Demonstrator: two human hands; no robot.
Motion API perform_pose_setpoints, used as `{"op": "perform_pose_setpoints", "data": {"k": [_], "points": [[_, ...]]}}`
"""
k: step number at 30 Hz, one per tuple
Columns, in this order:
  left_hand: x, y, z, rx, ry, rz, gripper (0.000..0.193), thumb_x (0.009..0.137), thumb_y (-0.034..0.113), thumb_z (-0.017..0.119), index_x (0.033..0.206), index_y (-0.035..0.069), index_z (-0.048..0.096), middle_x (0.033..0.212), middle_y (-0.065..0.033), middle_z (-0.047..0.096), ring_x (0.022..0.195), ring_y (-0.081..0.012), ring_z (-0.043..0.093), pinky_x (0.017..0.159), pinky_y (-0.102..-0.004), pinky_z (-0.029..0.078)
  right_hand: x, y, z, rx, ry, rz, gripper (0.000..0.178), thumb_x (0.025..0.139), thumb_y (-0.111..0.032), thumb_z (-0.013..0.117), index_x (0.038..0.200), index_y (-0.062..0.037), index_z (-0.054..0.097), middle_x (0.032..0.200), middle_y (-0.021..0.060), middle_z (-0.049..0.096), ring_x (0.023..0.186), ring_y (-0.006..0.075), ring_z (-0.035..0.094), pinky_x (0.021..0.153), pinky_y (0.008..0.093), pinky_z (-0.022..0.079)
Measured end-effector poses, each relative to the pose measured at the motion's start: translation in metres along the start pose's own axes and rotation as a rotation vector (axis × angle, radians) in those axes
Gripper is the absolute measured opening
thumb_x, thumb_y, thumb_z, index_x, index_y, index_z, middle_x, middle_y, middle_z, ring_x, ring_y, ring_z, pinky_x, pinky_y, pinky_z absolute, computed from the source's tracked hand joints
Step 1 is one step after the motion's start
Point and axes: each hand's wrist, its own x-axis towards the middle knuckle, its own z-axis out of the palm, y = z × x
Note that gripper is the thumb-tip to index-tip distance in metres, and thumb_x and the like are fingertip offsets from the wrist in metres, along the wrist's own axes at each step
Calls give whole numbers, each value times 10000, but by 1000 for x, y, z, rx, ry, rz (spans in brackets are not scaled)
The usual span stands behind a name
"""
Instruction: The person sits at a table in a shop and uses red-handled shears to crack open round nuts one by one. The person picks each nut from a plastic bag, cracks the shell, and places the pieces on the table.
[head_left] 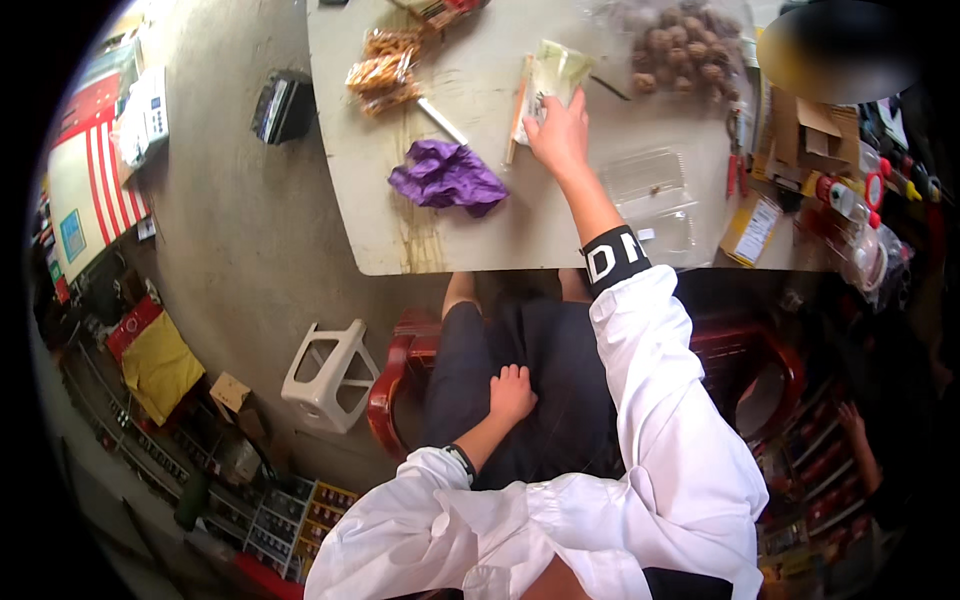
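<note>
My right hand (562, 132) reaches over the table and lies on a pale green and white packet (563, 66), thumb and fingers spread apart on its near end. Along the packet's left side runs a thin orange and white strip (520, 105). My left hand (513, 393) rests on my lap with its fingers laid out, holding nothing. Left of the packet lies a crumpled purple piece (447, 178), with a white stick (441, 120) just beyond it. A clear plastic container (648, 180) sits to the right of my right wrist.
Bagged orange-brown snacks (388, 70) lie at the table's far left, and a bag of walnuts (685, 52) at the far right. Red-handled pliers (737, 172), a yellow box (752, 228) and a cardboard carton (815, 135) crowd the right edge. A white stool (328, 375) stands left of my chair.
</note>
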Motion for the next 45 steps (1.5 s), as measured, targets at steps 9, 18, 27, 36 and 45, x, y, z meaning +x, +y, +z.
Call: {"op": "perform_pose_setpoints", "data": {"k": [9, 18, 27, 36, 45], "points": [[17, -49, 17, -151, -361, -112, 474, 711, 237, 681, 1107, 40, 510, 1130, -127, 525, 1110, -306, 490, 879, -485, 449, -127, -2, -23, 247, 237, -294, 182, 831, -29, 589, 1009, -31, 623, 1227, 149, 523, 1098, 301, 533, 928, 379, 430], [31, -90, 52, 254, -480, 138, 182, 805, 141, 557, 916, 54, 673, 1044, -130, 596, 956, -273, 563, 839, -351, 458, -495, 183, -47, -379, -473, 440, 574, 751, -251, 706, 1224, -20, 478, 1226, 232, 481, 1125, 414, 454, 983, 439, 368], [72, -106, -140, -186, 13, 566, 350, 713, 148, 687, 1048, 72, 617, 1170, -107, 543, 1155, -336, 458, 946, -424, 402, -515, 184, -23, -363, -488, 612, 881, 700, -383, 740, 1390, -59, 298, 1318, 228, 380, 1175, 382, 431, 964, 418, 406], [124, -203, 7, -1278, 393, -613, 402, 902, 181, 470, 1278, 42, 450, 1281, -129, 470, 1214, -221, 440, 1000, -348, 362, -541, 210, -19, -353, -387, 571, 663, 744, -389, 698, 1305, -119, 470, 1327, 183, 436, 1166, 350, 485, 936, 423, 443], [156, -227, 71, -1318, 331, -476, 358, 917, 183, 464, 1232, 16, 488, 1202, -115, 519, 1129, -200, 482, 956, -322, 384, -579, 239, 5, -461, -203, 384, 426, 843, -260, 574, 1262, -193, 528, 1304, 126, 489, 1070, 290, 578, 836, 401, 504]]}}
